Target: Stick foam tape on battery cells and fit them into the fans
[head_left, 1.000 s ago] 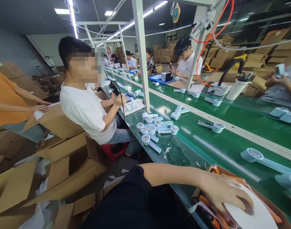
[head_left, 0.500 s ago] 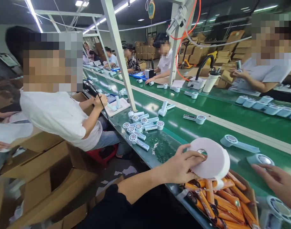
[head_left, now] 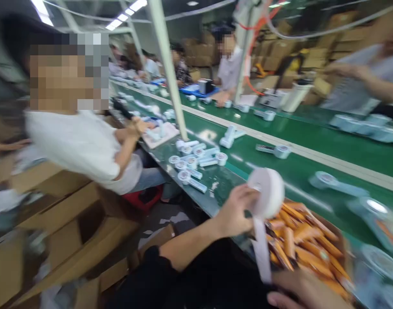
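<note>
A roll of white tape [head_left: 272, 193] is in my left hand [head_left: 237, 210], with the fingers hooked into its core and the thumb below. From the roll a strip of tape [head_left: 262, 251] hangs straight down towards my right hand [head_left: 302, 292]. My right hand is blurred at the bottom edge, its fingers closed at the strip's lower end. Beneath the roll, a cardboard box [head_left: 346, 257] holds several orange cylinders [head_left: 312, 253] that look like battery cells. To the right lies a light-blue handheld fan [head_left: 373, 210] with an orange piece along its handle.
Several light-blue fans [head_left: 191, 161] are grouped on the green conveyor table [head_left: 299, 171]. Another fan [head_left: 328, 180] lies beyond the box. A co-worker in a white shirt [head_left: 71, 146] sits at the left, near open cartons [head_left: 64, 214]. A white post [head_left: 167, 64] rises from the table edge.
My right hand has left the fan at the right and come down to the tape strip. My left hand has turned the roll and shifted left; a longer strip now hangs from it.
</note>
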`<state>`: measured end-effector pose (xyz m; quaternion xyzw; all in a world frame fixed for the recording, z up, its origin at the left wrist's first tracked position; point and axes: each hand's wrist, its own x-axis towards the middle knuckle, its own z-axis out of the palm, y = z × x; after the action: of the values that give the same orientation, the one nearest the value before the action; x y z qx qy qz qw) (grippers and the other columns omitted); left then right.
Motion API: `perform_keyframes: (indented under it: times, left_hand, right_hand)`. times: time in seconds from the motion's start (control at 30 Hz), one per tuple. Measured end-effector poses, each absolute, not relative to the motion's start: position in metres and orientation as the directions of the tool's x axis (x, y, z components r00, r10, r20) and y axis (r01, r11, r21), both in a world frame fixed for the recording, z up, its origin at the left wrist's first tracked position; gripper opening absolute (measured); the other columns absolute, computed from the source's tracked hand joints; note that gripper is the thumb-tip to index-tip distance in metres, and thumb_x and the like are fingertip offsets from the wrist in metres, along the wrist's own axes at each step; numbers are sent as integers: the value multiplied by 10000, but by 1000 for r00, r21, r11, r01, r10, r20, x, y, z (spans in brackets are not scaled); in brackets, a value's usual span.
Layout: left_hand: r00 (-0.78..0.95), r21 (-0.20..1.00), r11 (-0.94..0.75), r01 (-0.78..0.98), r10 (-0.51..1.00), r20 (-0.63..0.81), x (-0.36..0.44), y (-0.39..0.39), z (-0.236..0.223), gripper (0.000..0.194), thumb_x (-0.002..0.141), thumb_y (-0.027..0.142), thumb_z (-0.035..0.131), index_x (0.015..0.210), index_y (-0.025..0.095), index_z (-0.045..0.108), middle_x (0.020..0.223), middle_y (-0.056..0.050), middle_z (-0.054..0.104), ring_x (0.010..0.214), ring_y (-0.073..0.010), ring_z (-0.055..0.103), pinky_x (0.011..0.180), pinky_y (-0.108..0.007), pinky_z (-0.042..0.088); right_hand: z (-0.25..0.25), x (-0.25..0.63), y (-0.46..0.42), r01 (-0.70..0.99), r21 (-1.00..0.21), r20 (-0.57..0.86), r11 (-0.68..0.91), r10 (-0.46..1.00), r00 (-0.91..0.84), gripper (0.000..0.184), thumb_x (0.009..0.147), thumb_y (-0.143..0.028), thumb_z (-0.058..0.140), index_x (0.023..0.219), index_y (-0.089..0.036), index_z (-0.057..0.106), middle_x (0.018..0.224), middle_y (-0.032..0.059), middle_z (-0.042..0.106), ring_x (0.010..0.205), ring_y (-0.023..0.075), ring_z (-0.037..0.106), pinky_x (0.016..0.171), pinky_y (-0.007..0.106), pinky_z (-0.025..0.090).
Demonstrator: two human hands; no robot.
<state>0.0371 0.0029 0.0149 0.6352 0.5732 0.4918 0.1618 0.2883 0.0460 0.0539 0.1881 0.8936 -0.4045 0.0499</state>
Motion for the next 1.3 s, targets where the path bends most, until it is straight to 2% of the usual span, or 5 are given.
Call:
perform_keyframes:
  times: [0.47,0.67,0.8,0.93,1.3]
  left_hand:
    - [-46,470,-306,828,798,600,20,-20,-11,328,953,398,765,1222,229,683,1144,-92,729,1254,-328,622,1028,-465,602]
    - [69,352,-371,859,767,638,24,-11,0,273,976,263,700,1235,217,629,1167,-101,714,1238,-323,587,979,-442,596]
    - [142,274,-403,874,749,647,21,-10,3,315,923,132,664,1226,210,625,1139,-97,720,1213,-329,566,995,-461,565]
    - [218,187,-432,882,727,651,24,-7,12,376,866,41,611,1209,188,655,1094,-101,732,1158,-321,552,995,-456,531]
    - [307,75,-445,892,720,623,42,-9,31,340,925,38,655,1217,179,756,1106,-77,795,1082,-298,532,1007,-418,506]
  right_hand:
    - [57,256,154,726,-340,-19,598,768,-641,323,1017,-270,655,1305,-197,780,1375,161,724,1269,329,640,1096,487,514]
    - [54,237,180,667,-591,-5,453,825,-565,162,963,-195,691,1082,-195,799,1189,103,797,1175,268,709,1101,455,533]
    - [64,261,164,6,-986,154,166,924,-349,551,877,-408,837,1370,-266,635,1041,13,784,907,181,764,867,354,640]
    - [78,273,125,-374,-925,186,64,936,-300,513,663,-459,1012,991,-249,678,921,-29,738,784,146,740,774,318,650]
    - [46,255,66,-7,-962,270,273,956,117,282,832,-491,869,831,-234,751,808,33,795,738,200,752,703,335,629]
